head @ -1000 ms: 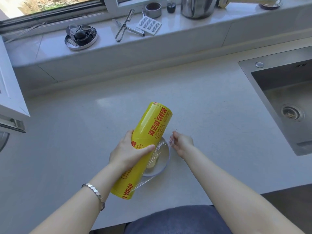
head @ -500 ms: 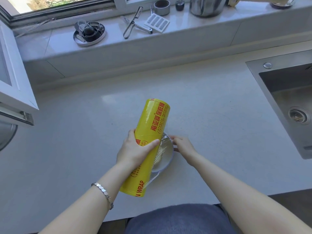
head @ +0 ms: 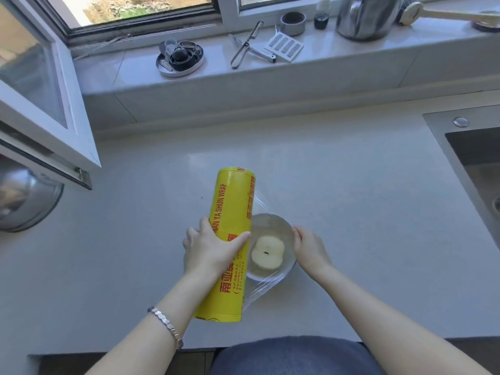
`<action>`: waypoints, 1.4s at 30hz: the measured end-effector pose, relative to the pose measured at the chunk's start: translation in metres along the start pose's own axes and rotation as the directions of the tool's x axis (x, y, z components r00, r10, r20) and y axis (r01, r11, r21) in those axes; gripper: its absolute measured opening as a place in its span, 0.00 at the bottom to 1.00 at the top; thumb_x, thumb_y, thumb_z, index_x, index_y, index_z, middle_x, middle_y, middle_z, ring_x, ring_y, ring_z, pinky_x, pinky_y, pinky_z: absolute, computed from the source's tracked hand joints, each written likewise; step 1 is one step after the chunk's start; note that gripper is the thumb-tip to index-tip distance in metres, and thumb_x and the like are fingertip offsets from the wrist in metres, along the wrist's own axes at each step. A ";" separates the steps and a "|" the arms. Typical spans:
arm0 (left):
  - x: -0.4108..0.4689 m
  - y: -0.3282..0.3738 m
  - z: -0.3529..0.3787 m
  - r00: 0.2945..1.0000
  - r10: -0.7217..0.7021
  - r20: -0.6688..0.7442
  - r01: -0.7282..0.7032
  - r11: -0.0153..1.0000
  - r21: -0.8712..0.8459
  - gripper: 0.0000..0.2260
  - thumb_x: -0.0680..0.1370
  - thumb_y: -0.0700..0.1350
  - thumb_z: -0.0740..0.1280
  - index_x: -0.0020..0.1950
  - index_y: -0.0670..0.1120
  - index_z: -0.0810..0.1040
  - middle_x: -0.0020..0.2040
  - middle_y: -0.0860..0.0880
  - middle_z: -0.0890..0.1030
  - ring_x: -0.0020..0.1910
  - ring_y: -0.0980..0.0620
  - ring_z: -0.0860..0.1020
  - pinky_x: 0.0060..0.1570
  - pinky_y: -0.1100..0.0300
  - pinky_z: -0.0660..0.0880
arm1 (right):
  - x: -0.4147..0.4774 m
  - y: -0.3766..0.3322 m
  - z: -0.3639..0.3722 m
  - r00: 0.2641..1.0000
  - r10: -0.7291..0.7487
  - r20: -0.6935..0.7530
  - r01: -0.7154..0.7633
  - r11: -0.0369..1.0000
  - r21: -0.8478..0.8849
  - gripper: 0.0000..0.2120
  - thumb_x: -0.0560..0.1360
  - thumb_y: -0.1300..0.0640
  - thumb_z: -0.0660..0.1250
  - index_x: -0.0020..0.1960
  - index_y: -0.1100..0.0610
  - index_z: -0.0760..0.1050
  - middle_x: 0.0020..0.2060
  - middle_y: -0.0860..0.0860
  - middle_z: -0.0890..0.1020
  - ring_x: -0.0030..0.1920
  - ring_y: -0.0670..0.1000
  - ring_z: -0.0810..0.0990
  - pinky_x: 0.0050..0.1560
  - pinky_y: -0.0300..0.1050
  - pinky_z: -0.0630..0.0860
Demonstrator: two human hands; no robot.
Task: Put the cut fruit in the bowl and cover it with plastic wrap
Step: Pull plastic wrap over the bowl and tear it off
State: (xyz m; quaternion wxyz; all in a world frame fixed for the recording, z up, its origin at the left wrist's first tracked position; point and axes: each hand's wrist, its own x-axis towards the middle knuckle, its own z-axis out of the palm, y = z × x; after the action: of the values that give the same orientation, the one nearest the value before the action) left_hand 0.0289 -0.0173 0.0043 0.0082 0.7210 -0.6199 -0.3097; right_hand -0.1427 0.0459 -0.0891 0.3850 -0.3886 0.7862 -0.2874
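bowl [head: 273, 220] left rim: hidden behind wrap roll [head: 232, 212] | sink [head: 476, 155]: cut off at right edge

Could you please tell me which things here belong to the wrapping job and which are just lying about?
Job: roll of plastic wrap, gripped by the left hand; film drawn over the bowl; cut fruit inside; right hand at the bowl's rim.
Lying about: peeler, kettle, tin on the sill; sink.

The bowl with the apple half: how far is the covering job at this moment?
Done: the apple half lies cut side up in the bowl. In hand: the left hand grips the yellow plastic wrap roll, and film runs from it across the bowl to the right hand, which holds it at the right rim. Left: the film is not yet torn from the roll, nor pressed around the rim.
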 end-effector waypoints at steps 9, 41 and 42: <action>0.014 -0.020 -0.002 0.936 -0.009 0.351 0.182 0.867 -0.465 0.28 0.70 0.55 0.68 0.67 0.47 0.66 0.58 0.43 0.77 0.53 0.43 0.79 0.54 0.45 0.77 | -0.002 -0.004 0.001 1.000 0.000 -0.005 0.000 0.999 -0.048 0.15 0.79 0.60 0.52 0.56 0.63 0.75 0.53 0.61 0.81 0.54 0.60 0.77 0.45 0.46 0.67; 0.012 -0.052 0.034 0.979 -0.174 0.104 0.188 0.971 -0.150 0.48 0.65 0.61 0.72 0.74 0.56 0.44 0.66 0.38 0.65 0.64 0.36 0.69 0.61 0.46 0.69 | -0.013 0.015 -0.046 0.996 0.086 -0.015 -0.087 0.983 -0.163 0.14 0.79 0.61 0.54 0.59 0.60 0.74 0.55 0.59 0.81 0.57 0.58 0.76 0.52 0.44 0.68; 0.010 -0.051 0.035 0.982 -0.169 0.089 0.177 0.979 -0.097 0.48 0.65 0.63 0.71 0.73 0.57 0.42 0.64 0.38 0.65 0.62 0.35 0.70 0.60 0.46 0.70 | -0.014 0.016 -0.047 0.996 0.093 -0.020 -0.095 0.982 -0.166 0.14 0.79 0.62 0.54 0.59 0.61 0.74 0.55 0.59 0.81 0.57 0.58 0.76 0.51 0.44 0.68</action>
State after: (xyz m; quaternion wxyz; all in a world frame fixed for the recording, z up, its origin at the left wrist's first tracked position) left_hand 0.0585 -0.0014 -0.0491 -0.0061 0.7577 -0.5377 -0.3699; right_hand -0.1826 0.0734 -0.0706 0.3594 -0.3802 0.8272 -0.2047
